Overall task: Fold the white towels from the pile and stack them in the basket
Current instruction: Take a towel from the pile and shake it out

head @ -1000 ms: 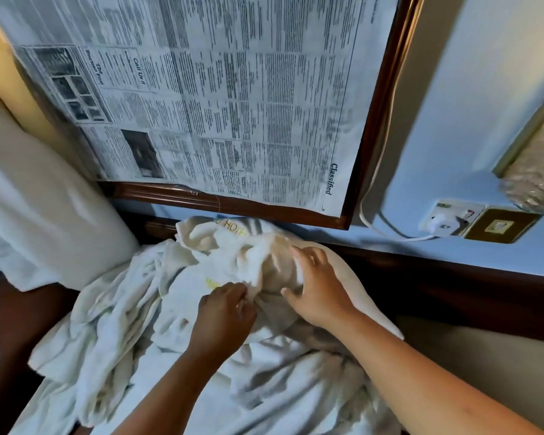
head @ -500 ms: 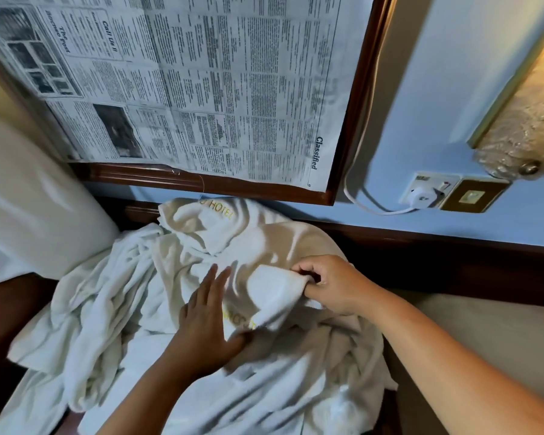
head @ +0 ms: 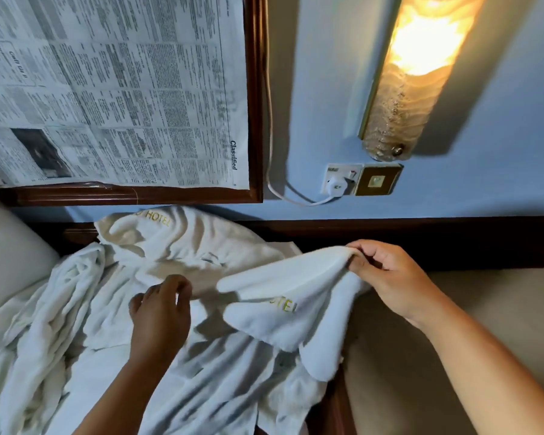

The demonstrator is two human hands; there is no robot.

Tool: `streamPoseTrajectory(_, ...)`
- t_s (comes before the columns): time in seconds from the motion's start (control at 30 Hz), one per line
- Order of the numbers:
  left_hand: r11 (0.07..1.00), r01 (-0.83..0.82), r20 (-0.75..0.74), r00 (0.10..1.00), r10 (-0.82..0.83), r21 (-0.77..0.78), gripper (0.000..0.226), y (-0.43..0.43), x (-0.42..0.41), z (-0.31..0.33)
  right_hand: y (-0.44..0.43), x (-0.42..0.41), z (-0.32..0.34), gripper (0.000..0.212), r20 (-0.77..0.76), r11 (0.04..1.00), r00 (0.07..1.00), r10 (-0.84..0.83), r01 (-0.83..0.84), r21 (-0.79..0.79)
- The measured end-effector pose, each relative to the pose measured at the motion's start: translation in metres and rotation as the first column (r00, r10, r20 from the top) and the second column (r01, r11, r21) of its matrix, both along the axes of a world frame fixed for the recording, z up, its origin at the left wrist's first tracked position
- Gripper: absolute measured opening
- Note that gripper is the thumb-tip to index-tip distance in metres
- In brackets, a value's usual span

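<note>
A heap of crumpled white towels [head: 76, 324] with gold HOTEL lettering covers a dark wooden surface below the wall. My right hand [head: 387, 277] pinches the edge of one white towel [head: 280, 296] and holds it lifted to the right, above the heap. My left hand [head: 161, 312] hovers over the heap's middle with its fingers loosely curled and nothing in them. No basket is in view.
A wood-framed board covered in newspaper [head: 117, 89] hangs on the blue wall. A lit wall lamp [head: 412, 73], a socket with a white plug [head: 338, 183] and a cord are to the right. A white cushion [head: 10, 262] is left, a beige surface [head: 484, 309] right.
My right hand has pulled one towel up and to the right, out of the heap. My left hand has lifted off the towels. The camera has tilted upward.
</note>
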State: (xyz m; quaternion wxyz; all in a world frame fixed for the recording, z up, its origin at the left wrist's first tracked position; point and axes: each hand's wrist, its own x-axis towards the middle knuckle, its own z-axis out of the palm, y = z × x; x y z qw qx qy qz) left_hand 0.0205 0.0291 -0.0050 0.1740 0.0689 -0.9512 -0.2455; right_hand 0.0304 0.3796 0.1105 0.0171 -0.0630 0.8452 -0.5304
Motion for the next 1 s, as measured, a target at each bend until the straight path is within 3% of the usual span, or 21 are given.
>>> streamPoseTrajectory(0.17, 0.93, 0.325, -0.069, 0.946, -0.318, 0.169, 0.018, 0.072, 0.009, 0.03, 0.069, 0.048, -0.003, 0.023, 0.039, 0.976, 0.99, -0.134, 0.138, -0.167)
streamPoseTrajectory(0.23, 0.847, 0.496, -0.007, 0.863, -0.504, 0.192, 0.032, 0.105, 0.022, 0.031, 0.091, 0.065, -0.002, 0.023, 0.016, 0.966, 0.986, -0.165, 0.165, -0.197)
streamPoseTrajectory(0.3, 0.78, 0.607, 0.139, 0.768, -0.625, 0.15, 0.063, 0.137, 0.038, 0.023, 0.111, 0.08, -0.002, 0.024, -0.012, 0.956, 0.983, -0.183, 0.175, -0.233)
streamPoseTrajectory(0.4, 0.791, 0.61, 0.344, 0.732, -0.589, 0.056, 0.1, 0.183, 0.06, 0.002, 0.137, 0.102, 0.001, 0.022, -0.036, 0.962, 0.987, -0.16, 0.147, -0.231)
streamPoseTrajectory(0.5, 0.826, 0.552, 0.404, 0.785, -0.47, -0.112, 0.084, 0.214, 0.08, -0.019, 0.159, 0.121, 0.0, 0.029, -0.031, 0.964, 0.989, -0.143, 0.132, -0.231)
streamPoseTrajectory(0.6, 0.844, 0.531, 0.526, 0.741, -0.418, -0.077, 0.085, 0.237, 0.106, -0.035, 0.181, 0.144, -0.004, 0.035, -0.001, 0.945, 0.99, -0.138, 0.132, -0.299)
streamPoseTrajectory(0.67, 0.846, 0.528, 0.521, 0.744, -0.418, -0.075, 0.081, 0.25, 0.123, -0.044, 0.19, 0.159, -0.006, 0.032, 0.01, 0.95, 0.996, -0.084, 0.083, -0.303)
streamPoseTrajectory(0.77, 0.884, 0.467, 0.47, 0.783, -0.409, -0.009, 0.052, 0.266, 0.139, -0.055, 0.202, 0.172, -0.016, 0.015, 0.034, 0.978, 0.999, 0.005, 0.002, -0.21)
streamPoseTrajectory(0.87, 0.908, 0.308, 0.418, 0.813, -0.406, 0.284, 0.024, 0.283, 0.153, -0.057, 0.233, 0.167, -0.044, 0.025, 0.003, 0.987, 0.989, -0.15, 0.15, 0.061)
streamPoseTrajectory(0.93, 0.875, 0.222, 0.36, 0.847, -0.391, 0.429, 0.023, 0.298, 0.158, -0.051, 0.251, 0.164, -0.059, 0.032, -0.004, 0.9, 0.963, -0.271, 0.255, 0.354)
streamPoseTrajectory(1.0, 0.832, 0.183, 0.34, 0.851, -0.401, 0.524, 0.026, 0.313, 0.159, -0.036, 0.252, 0.168, -0.068, 0.048, 0.132, 0.867, 0.953, -0.274, 0.185, 0.463)
